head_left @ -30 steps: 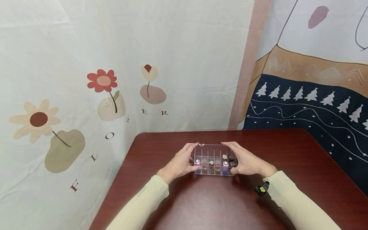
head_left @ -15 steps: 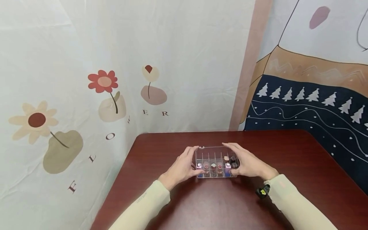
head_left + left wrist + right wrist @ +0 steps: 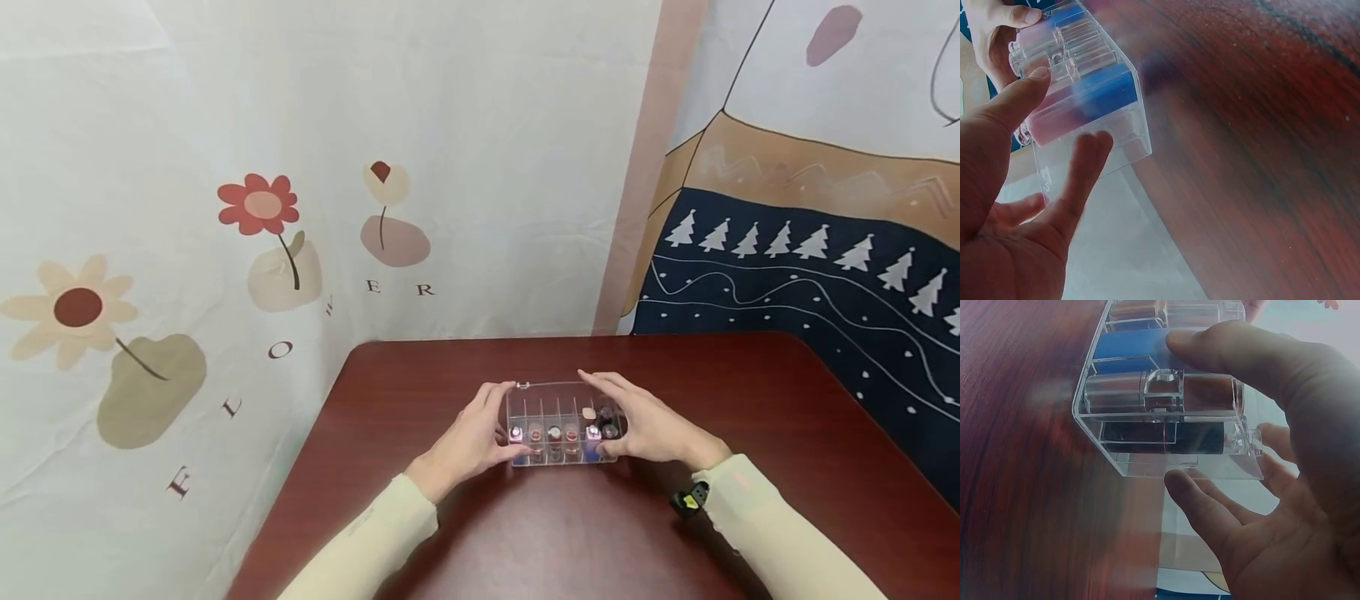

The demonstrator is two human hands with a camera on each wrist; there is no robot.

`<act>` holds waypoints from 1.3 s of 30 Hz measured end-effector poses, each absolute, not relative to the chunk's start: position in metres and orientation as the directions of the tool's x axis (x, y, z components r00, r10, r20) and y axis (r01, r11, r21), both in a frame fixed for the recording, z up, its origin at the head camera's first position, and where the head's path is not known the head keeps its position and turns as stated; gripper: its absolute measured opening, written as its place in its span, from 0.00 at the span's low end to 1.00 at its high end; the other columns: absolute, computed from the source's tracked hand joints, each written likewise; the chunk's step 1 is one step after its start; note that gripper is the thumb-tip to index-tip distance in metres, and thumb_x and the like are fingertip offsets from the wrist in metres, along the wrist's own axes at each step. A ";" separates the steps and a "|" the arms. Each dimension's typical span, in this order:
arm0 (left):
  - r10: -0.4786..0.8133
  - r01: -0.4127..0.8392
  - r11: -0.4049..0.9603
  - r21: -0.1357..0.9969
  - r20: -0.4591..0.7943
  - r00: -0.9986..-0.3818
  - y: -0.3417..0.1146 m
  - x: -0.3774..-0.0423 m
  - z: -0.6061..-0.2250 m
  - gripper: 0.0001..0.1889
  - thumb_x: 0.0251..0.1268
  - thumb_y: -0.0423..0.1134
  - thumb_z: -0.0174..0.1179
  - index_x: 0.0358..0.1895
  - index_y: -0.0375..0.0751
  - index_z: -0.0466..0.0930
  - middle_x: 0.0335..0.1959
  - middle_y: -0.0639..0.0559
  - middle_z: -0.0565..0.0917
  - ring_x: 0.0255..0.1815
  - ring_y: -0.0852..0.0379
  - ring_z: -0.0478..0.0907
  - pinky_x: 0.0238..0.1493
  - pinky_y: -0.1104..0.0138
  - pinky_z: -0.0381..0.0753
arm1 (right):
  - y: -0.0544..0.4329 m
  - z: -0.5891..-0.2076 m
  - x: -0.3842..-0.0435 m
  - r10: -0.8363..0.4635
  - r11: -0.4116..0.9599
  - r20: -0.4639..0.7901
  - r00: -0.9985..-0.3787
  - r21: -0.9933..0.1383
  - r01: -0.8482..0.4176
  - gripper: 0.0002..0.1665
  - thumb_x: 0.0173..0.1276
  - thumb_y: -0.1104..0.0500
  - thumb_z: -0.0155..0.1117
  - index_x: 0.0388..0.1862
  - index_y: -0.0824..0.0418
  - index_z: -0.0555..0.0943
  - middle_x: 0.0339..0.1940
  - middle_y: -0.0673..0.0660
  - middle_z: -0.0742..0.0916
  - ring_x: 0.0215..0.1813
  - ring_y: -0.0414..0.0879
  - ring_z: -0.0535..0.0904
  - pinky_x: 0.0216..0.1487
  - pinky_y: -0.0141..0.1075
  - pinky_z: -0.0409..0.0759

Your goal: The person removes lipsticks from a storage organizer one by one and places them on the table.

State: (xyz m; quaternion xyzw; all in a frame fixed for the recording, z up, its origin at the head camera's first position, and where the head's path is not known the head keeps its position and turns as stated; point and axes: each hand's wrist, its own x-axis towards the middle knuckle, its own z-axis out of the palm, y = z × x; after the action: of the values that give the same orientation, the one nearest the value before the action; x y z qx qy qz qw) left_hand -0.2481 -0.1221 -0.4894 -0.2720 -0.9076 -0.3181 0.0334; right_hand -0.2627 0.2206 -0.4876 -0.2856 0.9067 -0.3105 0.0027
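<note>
A clear plastic lipstick organizer [image 3: 553, 406] with divided compartments is on or just above the table; which one I cannot tell. My left hand [image 3: 463, 440] grips its left end, thumb across the front beside a pink-and-blue tube [image 3: 1085, 105] and fingers along the side wall. At the other end, my right hand [image 3: 660, 427] holds it the same way, its thumb over a blue tube [image 3: 1129, 350]. Clear-capped lipstick tubes [image 3: 572, 442] stand in the front row between the hands. A dark tube [image 3: 1197, 439] sits behind the front row at the right end.
The reddish-brown table [image 3: 510, 533] stretches on all sides of the organizer. Behind it hang a white cloth printed with flowers [image 3: 258, 204] and a dark blue cloth with white trees [image 3: 813, 242]. A black band [image 3: 690, 500] shows at the right wrist.
The organizer has come slightly closer to me, both hands moving with it and keeping their grip. The head view has shifted a little.
</note>
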 end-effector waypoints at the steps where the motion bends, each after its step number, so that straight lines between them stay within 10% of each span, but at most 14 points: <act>1: 0.475 0.517 0.649 0.558 0.234 -0.848 -0.123 -0.248 -0.489 0.54 0.66 0.44 0.89 0.88 0.34 0.64 0.75 0.35 0.78 0.42 0.57 0.94 0.50 0.67 0.96 | 0.221 -0.487 -0.263 -0.521 0.645 0.169 -0.836 -0.564 -0.516 0.71 0.60 0.53 0.95 0.97 0.49 0.64 0.89 0.61 0.76 0.80 0.64 0.81 0.77 0.71 0.85; 23: 0.529 0.636 0.708 0.307 0.366 -0.766 -0.137 -0.245 -0.476 0.41 0.65 0.55 0.89 0.79 0.48 0.83 0.79 0.46 0.80 0.78 0.45 0.83 0.65 0.51 0.95 | 0.222 -0.487 -0.264 -0.522 0.647 0.161 -0.838 -0.566 -0.511 0.73 0.61 0.56 0.96 0.98 0.50 0.62 0.91 0.61 0.74 0.82 0.66 0.81 0.80 0.70 0.84; 39: 0.705 0.771 0.637 0.001 0.404 -0.583 -0.140 -0.250 -0.475 0.21 0.77 0.54 0.80 0.66 0.53 0.92 0.67 0.58 0.89 0.74 0.53 0.83 0.66 0.56 0.88 | 0.223 -0.486 -0.262 -0.544 0.642 0.214 -0.812 -0.517 -0.566 0.72 0.59 0.57 0.96 0.97 0.52 0.64 0.89 0.61 0.76 0.80 0.63 0.83 0.79 0.68 0.84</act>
State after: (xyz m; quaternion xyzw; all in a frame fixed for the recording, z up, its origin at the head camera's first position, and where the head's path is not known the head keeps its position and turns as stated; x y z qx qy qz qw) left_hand -0.2498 -0.1396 -0.4754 -0.4167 -0.8852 -0.0884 0.1868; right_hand -0.2621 0.2228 -0.4863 -0.3064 0.9058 -0.2919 -0.0192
